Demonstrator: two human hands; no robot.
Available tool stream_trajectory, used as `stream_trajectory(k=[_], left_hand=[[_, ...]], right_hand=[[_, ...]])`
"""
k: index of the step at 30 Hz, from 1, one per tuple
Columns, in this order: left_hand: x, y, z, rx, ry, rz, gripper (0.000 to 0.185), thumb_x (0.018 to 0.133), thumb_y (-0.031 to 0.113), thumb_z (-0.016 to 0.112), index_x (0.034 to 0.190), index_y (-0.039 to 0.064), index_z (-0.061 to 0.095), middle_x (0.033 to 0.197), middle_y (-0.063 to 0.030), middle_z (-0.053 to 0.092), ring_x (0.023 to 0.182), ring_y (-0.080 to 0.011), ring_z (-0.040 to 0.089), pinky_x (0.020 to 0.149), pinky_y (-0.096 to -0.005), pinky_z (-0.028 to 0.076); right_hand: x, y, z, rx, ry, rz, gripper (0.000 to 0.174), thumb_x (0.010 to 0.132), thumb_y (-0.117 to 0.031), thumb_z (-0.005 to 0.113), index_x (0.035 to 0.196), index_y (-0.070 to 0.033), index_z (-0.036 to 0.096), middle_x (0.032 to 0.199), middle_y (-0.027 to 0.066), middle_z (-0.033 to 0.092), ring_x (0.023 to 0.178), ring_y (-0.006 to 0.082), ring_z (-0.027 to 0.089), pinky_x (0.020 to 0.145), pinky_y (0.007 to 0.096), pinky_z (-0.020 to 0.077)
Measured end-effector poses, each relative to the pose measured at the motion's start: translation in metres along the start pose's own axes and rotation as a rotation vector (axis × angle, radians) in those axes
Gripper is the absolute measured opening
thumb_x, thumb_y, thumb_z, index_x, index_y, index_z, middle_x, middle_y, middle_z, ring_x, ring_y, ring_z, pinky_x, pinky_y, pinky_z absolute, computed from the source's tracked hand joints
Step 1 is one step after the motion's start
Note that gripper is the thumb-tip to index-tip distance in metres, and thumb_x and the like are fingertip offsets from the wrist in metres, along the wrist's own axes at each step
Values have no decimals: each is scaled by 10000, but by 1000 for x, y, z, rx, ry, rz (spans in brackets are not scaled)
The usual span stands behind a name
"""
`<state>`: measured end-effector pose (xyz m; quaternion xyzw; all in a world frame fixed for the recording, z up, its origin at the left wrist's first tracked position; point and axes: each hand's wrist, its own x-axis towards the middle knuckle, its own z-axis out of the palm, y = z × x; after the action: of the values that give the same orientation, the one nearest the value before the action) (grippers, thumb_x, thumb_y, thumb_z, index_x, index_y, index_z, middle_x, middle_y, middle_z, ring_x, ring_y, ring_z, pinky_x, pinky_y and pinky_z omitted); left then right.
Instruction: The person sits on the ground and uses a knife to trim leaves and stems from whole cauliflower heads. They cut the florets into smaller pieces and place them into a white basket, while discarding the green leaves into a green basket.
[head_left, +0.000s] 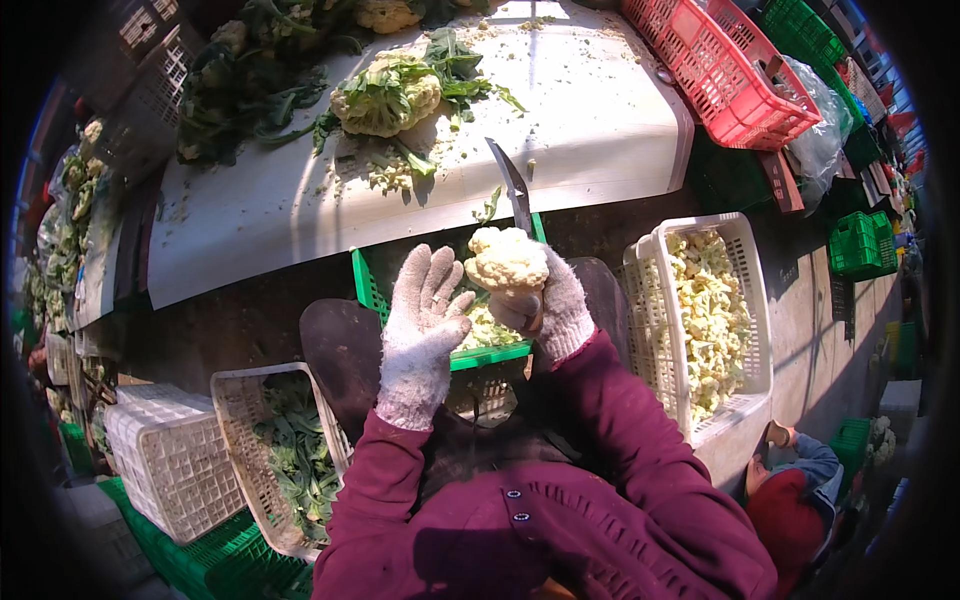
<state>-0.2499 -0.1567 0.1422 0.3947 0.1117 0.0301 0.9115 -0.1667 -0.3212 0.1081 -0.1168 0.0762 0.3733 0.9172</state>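
Observation:
In a knitted glove, my right hand (551, 304) grips a knife (512, 180), its curved blade pointing up and away over the table edge. A trimmed cauliflower head (508, 260) rests against the same hand, in front of the handle. My left hand (424, 322), also gloved, is held palm up with fingers apart, left of the cauliflower and not touching it. Below both hands, a green plastic crate (491, 357) between my knees holds cauliflower pieces. A leafy cauliflower (386, 94) lies on the white-covered table (300, 217) beyond.
A white crate of cauliflower florets (759, 322) stands at right, a white crate of leaves (225, 420) at lower left beside a white basket (172, 465). Leafy cauliflowers are heaped on the table's far left. A red crate (720, 75) sits at upper right; a person (795, 502) is at lower right.

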Motion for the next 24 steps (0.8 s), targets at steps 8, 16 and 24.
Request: stream_trajectory(k=[8, 16, 24], left_hand=[[-2, -26, 15, -66, 45, -61, 643, 875, -10, 693, 1464, 15, 436, 1289, -107, 615, 1170, -203, 632, 1001, -328, 533], [-12, 2, -18, 508, 146, 61, 657, 773, -29, 715, 1402, 23, 534, 1247, -82, 654, 1103, -167, 652, 973, -314, 534], [-13, -11, -25, 696, 258, 194, 635, 751, -38, 774, 1347, 45, 571, 1201, -64, 672, 1074, -155, 665, 945, -308, 548]], right_hand=[[-25, 11, 14, -1183, 316, -163, 366, 931, -143, 674, 1269, -15, 622, 821, 29, 643, 712, 116, 627, 645, 265, 524], [-63, 19, 33, -2287, 57, -583, 364, 880, -314, 775, 1162, -123, 645, 907, 112, 694, 773, 331, 704, 645, 415, 550], [-50, 34, 37, -2379, -4, -423, 287, 908, -339, 731, 1035, -105, 626, 856, 116, 658, 753, 325, 691, 628, 428, 543]])
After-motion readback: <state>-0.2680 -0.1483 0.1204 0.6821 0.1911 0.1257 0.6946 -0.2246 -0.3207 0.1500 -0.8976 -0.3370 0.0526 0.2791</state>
